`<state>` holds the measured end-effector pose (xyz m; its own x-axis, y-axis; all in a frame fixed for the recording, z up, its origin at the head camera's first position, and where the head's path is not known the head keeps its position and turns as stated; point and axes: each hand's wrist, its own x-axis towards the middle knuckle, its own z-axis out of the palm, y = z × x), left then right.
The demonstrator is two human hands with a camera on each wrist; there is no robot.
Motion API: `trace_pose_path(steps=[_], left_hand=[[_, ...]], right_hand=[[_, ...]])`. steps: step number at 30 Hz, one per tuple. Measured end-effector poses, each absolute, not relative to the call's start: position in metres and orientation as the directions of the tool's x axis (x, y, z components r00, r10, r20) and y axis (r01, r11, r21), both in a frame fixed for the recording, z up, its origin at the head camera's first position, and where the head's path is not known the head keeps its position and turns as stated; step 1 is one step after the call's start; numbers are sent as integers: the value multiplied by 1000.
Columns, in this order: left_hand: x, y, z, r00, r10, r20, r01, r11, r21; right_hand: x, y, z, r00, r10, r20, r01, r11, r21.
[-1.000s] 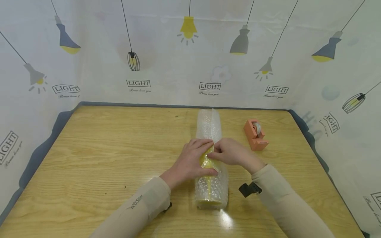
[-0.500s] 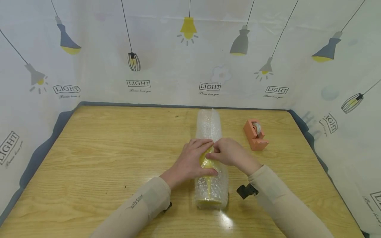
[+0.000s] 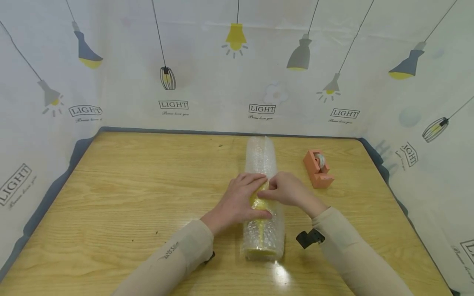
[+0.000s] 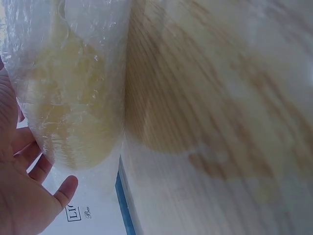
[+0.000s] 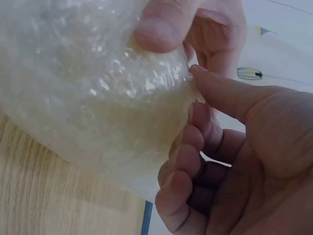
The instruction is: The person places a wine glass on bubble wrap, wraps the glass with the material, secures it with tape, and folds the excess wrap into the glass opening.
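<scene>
A long bundle of bubble wrap (image 3: 262, 236) lies lengthwise on the wooden table, with something yellow showing through the clear layers. My left hand (image 3: 238, 201) rests across its middle, thumb and fingers spread and fairly straight; the left wrist view shows the same hand (image 4: 24, 181) beside the yellow shape. Against the right side of the bundle, my right hand (image 3: 290, 191) has its fingers curled. In the right wrist view, this hand (image 5: 234, 142) holds its thumb and index fingertips at the edge of the wrap (image 5: 107, 98). What exactly lies between those fingertips is hard to see.
An orange tape dispenser (image 3: 318, 169) with a roll of clear tape stands to the right of the bundle. Around the table (image 3: 148, 176) hangs a pale cloth (image 3: 207, 53) printed with lamps. Black wrist straps (image 3: 310, 238) show at the sleeves.
The right wrist shifts slightly left, then back, with its fingertips staying at the wrap. The left hand and bundle hold their places; the whole view drifts very slightly.
</scene>
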<state>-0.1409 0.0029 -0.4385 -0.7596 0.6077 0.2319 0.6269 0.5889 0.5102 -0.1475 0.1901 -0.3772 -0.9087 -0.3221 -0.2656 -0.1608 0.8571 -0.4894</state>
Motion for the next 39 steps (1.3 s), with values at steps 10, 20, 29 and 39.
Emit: trace_pose_path(steps=[10, 20, 29, 39], left_hand=[[-140, 0, -439, -765, 606, 218, 616, 590, 522], [-140, -3, -441, -768, 604, 215, 608, 579, 543], [-142, -4, -445, -769, 597, 230, 610, 576, 544], [-142, -4, -446, -778, 587, 224, 595, 575, 562]], right_hand=[[-151, 212, -386, -873, -341, -347, -80, 804, -589], [-148, 227, -398, -872, -355, -337, -44, 742, -669], [-143, 232, -405, -896, -351, -272, -69, 714, -696], [-141, 229, -412, -930, -240, -277, -7, 768, -640]])
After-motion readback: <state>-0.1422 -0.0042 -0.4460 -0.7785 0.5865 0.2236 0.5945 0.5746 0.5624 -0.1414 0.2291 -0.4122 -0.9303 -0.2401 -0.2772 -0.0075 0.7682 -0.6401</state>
